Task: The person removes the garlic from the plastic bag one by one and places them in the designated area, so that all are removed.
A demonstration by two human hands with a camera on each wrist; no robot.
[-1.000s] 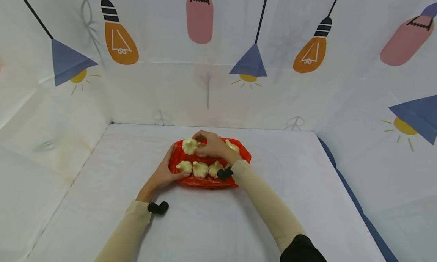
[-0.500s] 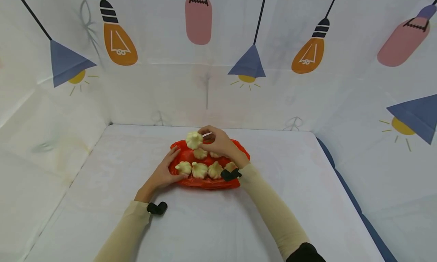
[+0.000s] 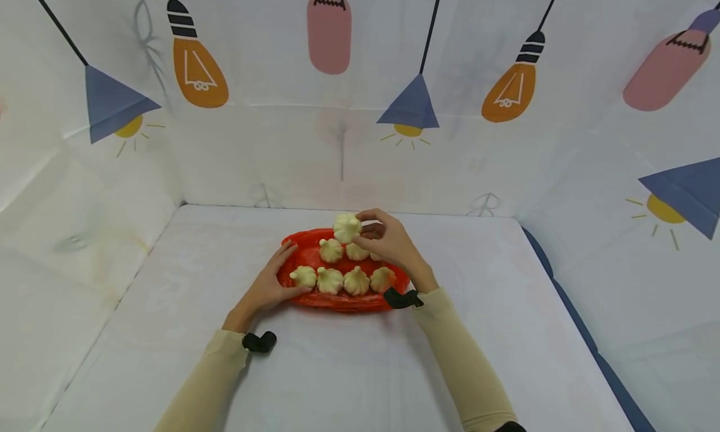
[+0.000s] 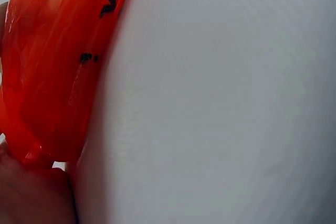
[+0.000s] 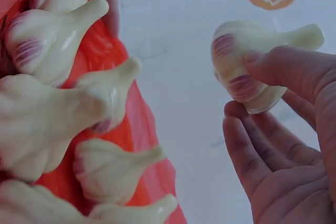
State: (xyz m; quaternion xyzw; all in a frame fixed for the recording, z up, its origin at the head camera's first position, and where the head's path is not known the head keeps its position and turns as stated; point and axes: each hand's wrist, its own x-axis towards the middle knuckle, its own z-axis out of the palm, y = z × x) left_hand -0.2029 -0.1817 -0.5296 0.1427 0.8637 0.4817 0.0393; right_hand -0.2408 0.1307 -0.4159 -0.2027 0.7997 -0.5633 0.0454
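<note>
My right hand (image 3: pixel 395 244) pinches a garlic bulb (image 3: pixel 347 228) above the back edge of a red plastic bag (image 3: pixel 343 304), spread out like a shallow tray. In the right wrist view, the thumb lies on the purple-streaked side of this held bulb (image 5: pixel 247 64), with its stem pointing right. My left hand (image 3: pixel 271 286) holds the bag's left end, thumb toward the front and fingers at the back. Several more garlic bulbs (image 3: pixel 330 281) sit on the red plastic in a front row and a back row (image 3: pixel 330 251); my right hand partly hides the back row.
A white-covered table (image 3: pixel 349 369) lies beneath the bag. White cloth walls (image 3: pixel 253 150) printed with lamps and light bulbs surround the back and sides. Dark print marks the bag's side (image 4: pixel 63 77) in the left wrist view.
My right hand has lifted a garlic bulb from the back left of the bag and carried it to the right. My left hand has stayed at the bag's left end.
</note>
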